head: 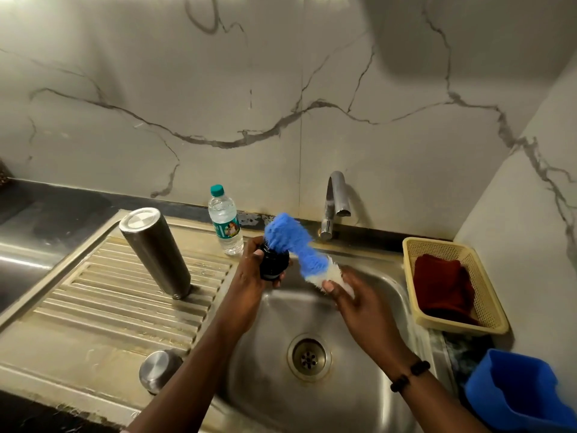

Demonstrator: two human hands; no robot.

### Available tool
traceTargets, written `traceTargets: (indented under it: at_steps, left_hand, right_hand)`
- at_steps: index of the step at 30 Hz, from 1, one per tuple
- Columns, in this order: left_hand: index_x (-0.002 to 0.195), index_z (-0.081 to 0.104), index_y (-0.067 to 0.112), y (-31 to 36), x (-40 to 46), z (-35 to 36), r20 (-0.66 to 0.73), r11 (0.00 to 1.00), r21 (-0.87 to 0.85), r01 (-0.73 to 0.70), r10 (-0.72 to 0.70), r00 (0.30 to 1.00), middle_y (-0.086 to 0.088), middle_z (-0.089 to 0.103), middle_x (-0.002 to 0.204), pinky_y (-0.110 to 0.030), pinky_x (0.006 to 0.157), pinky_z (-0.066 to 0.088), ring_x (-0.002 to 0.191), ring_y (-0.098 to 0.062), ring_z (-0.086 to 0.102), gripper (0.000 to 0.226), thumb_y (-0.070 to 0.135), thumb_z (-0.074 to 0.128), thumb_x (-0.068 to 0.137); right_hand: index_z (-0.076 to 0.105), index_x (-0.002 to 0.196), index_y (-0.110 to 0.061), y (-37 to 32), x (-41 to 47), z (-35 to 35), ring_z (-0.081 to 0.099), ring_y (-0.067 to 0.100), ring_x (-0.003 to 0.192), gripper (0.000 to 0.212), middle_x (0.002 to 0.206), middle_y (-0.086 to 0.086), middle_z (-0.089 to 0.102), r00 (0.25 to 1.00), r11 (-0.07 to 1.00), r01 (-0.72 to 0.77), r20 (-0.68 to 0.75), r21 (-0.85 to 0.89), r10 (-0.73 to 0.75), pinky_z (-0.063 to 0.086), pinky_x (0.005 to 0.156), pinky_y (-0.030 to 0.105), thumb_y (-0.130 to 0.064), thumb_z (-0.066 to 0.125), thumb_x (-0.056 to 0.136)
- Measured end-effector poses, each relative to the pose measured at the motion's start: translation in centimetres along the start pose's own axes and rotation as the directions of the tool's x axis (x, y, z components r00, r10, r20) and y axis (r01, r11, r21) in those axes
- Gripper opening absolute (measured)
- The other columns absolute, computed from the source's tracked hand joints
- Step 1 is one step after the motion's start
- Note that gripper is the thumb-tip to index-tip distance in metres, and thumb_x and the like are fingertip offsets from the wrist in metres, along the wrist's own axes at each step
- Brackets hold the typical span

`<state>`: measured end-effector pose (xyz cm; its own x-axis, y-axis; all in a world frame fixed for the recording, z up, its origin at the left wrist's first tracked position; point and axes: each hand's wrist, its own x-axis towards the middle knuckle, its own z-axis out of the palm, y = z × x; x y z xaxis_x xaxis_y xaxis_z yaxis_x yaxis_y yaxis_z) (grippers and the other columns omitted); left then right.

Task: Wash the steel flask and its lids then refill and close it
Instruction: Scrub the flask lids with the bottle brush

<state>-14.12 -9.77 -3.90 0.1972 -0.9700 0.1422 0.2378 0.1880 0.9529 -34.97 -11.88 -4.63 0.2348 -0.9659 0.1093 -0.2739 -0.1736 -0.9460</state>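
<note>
We find the left hand [249, 270] clasped round a small black lid [274, 263], held over the sink [384, 285] near its back left corner. The right hand [359, 295] grasps the white end of a blue bottle brush [292, 242], whose bristles press into the lid. The steel flask [154, 251] stands inverted on the ribbed drainboard [93, 292], mouth down, well apart from both hands. A steel cap [159, 370] lies near the drainboard's front edge. A water bottle [225, 220] stands at the back edge; the tap [335, 204] shows no flow.

Risks, in our judgement: the wet lid could slip into the basin under brush pressure, and a stray left elbow could topple the tall flask.
</note>
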Motion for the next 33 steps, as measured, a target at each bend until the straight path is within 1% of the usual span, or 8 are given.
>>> traceTargets:
  at_steps: [3, 7, 13, 22, 25, 28, 30, 33]
  left_hand:
    - [0.108, 0.059, 0.027, -0.3, -0.1, 0.0, -0.013, 1.000, -0.001, 0.003, -0.003, 1.000, -0.011, 0.066, 0.092, -0.031, 0.058, 0.045, 0.071, -0.022, 0.057, 0.034, 0.054, 0.052, 0.087]
    - [0.110, 0.054, 0.021, -0.3, 0.3, -0.1, -0.007, 0.997, 0.079, -0.008, 0.008, 1.000, -0.006, 0.066, 0.090, -0.034, 0.059, 0.045, 0.071, -0.020, 0.057, 0.047, 0.060, 0.057, 0.084]
    - [0.112, 0.052, 0.019, -0.3, 0.2, -0.2, -0.019, 0.998, 0.064, 0.024, -0.023, 1.000, -0.008, 0.064, 0.092, -0.031, 0.059, 0.044, 0.072, -0.021, 0.054, 0.046, 0.055, 0.049, 0.085]
    - [0.109, 0.053, 0.019, 0.0, 0.1, 0.0, 0.010, 0.998, 0.019, 0.059, -0.059, 0.998, -0.011, 0.063, 0.089, -0.023, 0.051, 0.041, 0.066, -0.019, 0.052, 0.048, 0.060, 0.049, 0.083]
    - [0.113, 0.053, 0.018, 0.1, 0.1, 0.0, 0.005, 0.994, 0.095, 0.049, -0.049, 0.999, -0.016, 0.063, 0.093, -0.031, 0.058, 0.043, 0.073, -0.024, 0.054, 0.047, 0.057, 0.043, 0.089]
    - [0.118, 0.052, 0.018, -0.2, -0.3, -0.2, -0.025, 0.971, 0.229, 0.064, -0.059, 0.998, -0.021, 0.063, 0.104, -0.038, 0.070, 0.047, 0.086, -0.029, 0.057, 0.039, 0.050, 0.041, 0.099]
    - [0.118, 0.052, 0.023, -0.2, -0.7, -0.2, -0.097, 0.971, 0.234, 0.059, -0.037, 0.995, -0.009, 0.066, 0.107, -0.031, 0.074, 0.054, 0.093, -0.024, 0.063, 0.033, 0.047, 0.056, 0.095]
    - [0.116, 0.057, 0.020, 0.2, -0.7, -0.6, -0.102, 0.988, 0.152, 0.020, -0.004, 0.995, 0.001, 0.071, 0.111, -0.034, 0.088, 0.057, 0.105, -0.020, 0.067, 0.040, 0.023, 0.078, 0.083]
  right_hand:
    - [0.062, 0.103, -0.040, -0.1, 0.2, -0.3, 0.066, 0.001, 0.084, 0.017, 0.090, -0.022, 0.070, 0.996, 0.996, 0.039, -0.074, -0.077, -0.045, 0.054, 0.075, 0.022, -0.048, 0.058, 0.089]
    - [0.063, 0.119, -0.036, -0.3, 0.0, -0.3, 0.065, -0.002, 0.100, 0.046, 0.106, -0.021, 0.070, 0.999, 0.995, 0.047, -0.023, -0.085, -0.049, 0.054, 0.084, 0.023, -0.062, 0.055, 0.082]
    - [0.062, 0.120, -0.032, -0.8, -0.3, 0.1, 0.064, 0.000, 0.092, 0.034, 0.103, -0.018, 0.069, 0.979, 0.949, 0.161, -0.076, -0.272, -0.188, 0.047, 0.072, 0.011, -0.050, 0.053, 0.093]
    - [0.061, 0.120, -0.024, -0.4, 0.6, -0.4, 0.066, 0.007, 0.084, 0.046, 0.094, -0.008, 0.071, 0.976, 0.898, 0.137, -0.098, -0.417, -0.195, 0.054, 0.067, 0.024, -0.056, 0.047, 0.089]
    - [0.061, 0.122, -0.027, -0.7, 0.3, -0.4, 0.065, 0.001, 0.091, 0.044, 0.102, -0.014, 0.069, 0.986, 0.957, 0.131, -0.069, -0.258, -0.153, 0.051, 0.073, 0.013, -0.052, 0.052, 0.088]
    - [0.057, 0.127, -0.025, -0.4, 0.4, 0.0, 0.065, 0.010, 0.089, 0.047, 0.099, -0.007, 0.070, 0.983, 0.894, 0.146, -0.040, -0.424, -0.180, 0.049, 0.067, 0.019, -0.053, 0.048, 0.091]
    - [0.058, 0.124, -0.028, -0.7, 0.4, 0.0, 0.066, 0.007, 0.087, 0.045, 0.098, -0.010, 0.071, 0.969, 0.903, 0.158, -0.112, -0.400, -0.219, 0.053, 0.069, 0.025, -0.055, 0.047, 0.090]
    - [0.058, 0.116, -0.039, -1.6, -0.2, 0.3, 0.066, -0.001, 0.090, 0.035, 0.098, -0.021, 0.069, 0.980, 0.971, 0.134, -0.117, -0.200, -0.160, 0.051, 0.074, 0.014, -0.054, 0.052, 0.085]
